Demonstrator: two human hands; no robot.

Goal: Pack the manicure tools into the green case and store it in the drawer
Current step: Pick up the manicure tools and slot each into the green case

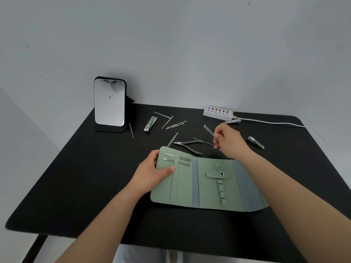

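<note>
A standing mirror (109, 103) stood at the far left of the black worktop (76, 168), a nail clipper (150, 123) just right of it. My left hand (152, 171) gripped the left edge of the green case (201, 181), thumb on top and the other fingers curled under. The case lay open and flat, its long axis running left to right (two small tools already tucked in its left panel). Beyond it lay the nippers (188, 145), jaws pointing left. My right hand (228, 139) pinched a thin flat tool (209, 130), its free end slanting up and left. Farther right lay another clipper (255, 142).
</note>
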